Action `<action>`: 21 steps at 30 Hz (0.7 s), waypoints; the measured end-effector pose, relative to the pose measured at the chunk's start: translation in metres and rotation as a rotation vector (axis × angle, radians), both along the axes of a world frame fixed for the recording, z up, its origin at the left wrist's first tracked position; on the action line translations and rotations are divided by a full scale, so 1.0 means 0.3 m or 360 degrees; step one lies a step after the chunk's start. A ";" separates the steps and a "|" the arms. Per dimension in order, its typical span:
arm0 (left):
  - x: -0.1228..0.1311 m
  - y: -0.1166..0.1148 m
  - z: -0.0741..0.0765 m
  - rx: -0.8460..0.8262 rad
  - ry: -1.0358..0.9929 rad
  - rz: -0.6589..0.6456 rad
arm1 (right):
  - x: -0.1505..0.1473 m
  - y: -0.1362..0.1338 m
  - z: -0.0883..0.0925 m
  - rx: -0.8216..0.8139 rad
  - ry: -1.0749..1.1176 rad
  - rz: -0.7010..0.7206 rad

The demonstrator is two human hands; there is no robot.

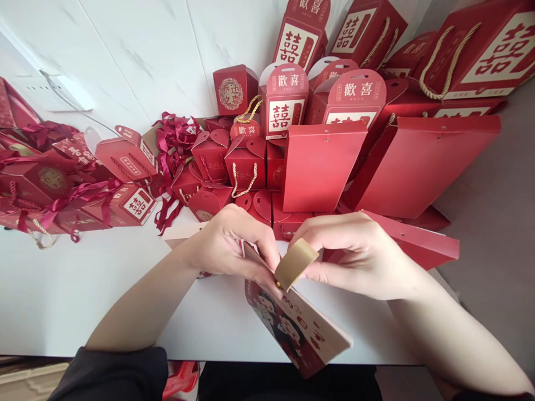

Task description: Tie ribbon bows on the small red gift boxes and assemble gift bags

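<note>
My left hand (238,245) is closed, pinching the top edge of a red and cream paper box (288,328) printed with cartoon figures. The box hangs tilted above the front of the table, its lower end pointing toward me. A gold ribbon strap (297,262) curves over that top edge between my hands. Around the strap's right end, the fingers of my right hand (351,253) are closed. A tiny gold stud (278,284) shows beside my left thumb where strap and box meet. My right fingertips are partly hidden behind the strap.
Stacked red gift boxes (248,161) with rope handles fill the back of the white table (200,328). Larger red boxes (321,167) lean at the right. More boxes with dark red ribbons (54,178) are piled at the left. A tiled wall (146,50) stands behind.
</note>
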State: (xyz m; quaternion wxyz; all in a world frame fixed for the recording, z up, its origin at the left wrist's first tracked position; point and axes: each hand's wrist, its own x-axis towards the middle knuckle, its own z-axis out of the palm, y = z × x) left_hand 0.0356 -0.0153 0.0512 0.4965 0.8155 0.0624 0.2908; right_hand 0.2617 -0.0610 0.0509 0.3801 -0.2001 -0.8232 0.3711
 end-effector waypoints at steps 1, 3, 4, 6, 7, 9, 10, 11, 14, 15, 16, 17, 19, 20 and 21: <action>0.000 -0.003 0.000 -0.0006 -0.0003 0.0021 | -0.002 0.000 -0.004 0.0082 0.0031 -0.0020; -0.002 -0.007 0.000 -0.0021 0.0007 0.0072 | -0.006 0.001 -0.010 0.0196 0.0082 -0.0029; -0.003 -0.008 0.000 -0.0026 0.0012 0.0093 | -0.008 0.002 -0.012 0.0231 0.0099 -0.0016; -0.004 -0.008 -0.001 -0.0012 0.0007 0.0096 | -0.008 0.003 -0.013 0.0269 0.0115 0.0019; -0.004 -0.007 -0.002 0.0007 -0.0004 0.0079 | -0.008 0.003 -0.014 0.0281 0.0122 0.0037; -0.003 -0.005 -0.003 0.0052 -0.0020 0.0035 | -0.007 0.004 -0.015 0.0311 0.0143 0.0056; -0.002 -0.004 -0.003 0.0068 -0.0018 0.0022 | -0.007 0.004 -0.016 0.0327 0.0150 0.0061; -0.002 -0.004 -0.003 0.0078 -0.0010 0.0020 | -0.008 0.005 -0.018 0.0338 0.0153 0.0067; -0.005 -0.002 -0.001 0.0076 0.0077 0.0051 | -0.008 0.007 -0.024 0.0359 0.0139 0.0066; -0.007 -0.001 -0.001 0.0070 0.0118 0.0065 | -0.008 0.007 -0.026 0.0370 0.0135 0.0054; -0.009 0.000 0.000 0.0059 0.0164 0.0077 | -0.007 0.007 -0.026 0.0380 0.0127 0.0039; -0.012 0.002 0.001 0.0041 0.0214 0.0086 | -0.005 0.006 -0.025 0.0383 0.0107 0.0026; -0.014 0.004 0.002 -0.0006 0.0276 0.0102 | 0.001 0.004 -0.020 0.0359 0.0053 0.0027; -0.014 0.005 0.002 -0.0028 0.0280 0.0102 | 0.004 0.002 -0.016 0.0330 0.0017 0.0040; -0.013 0.004 0.002 -0.0050 0.0276 0.0101 | 0.007 0.001 -0.013 0.0300 -0.0016 0.0059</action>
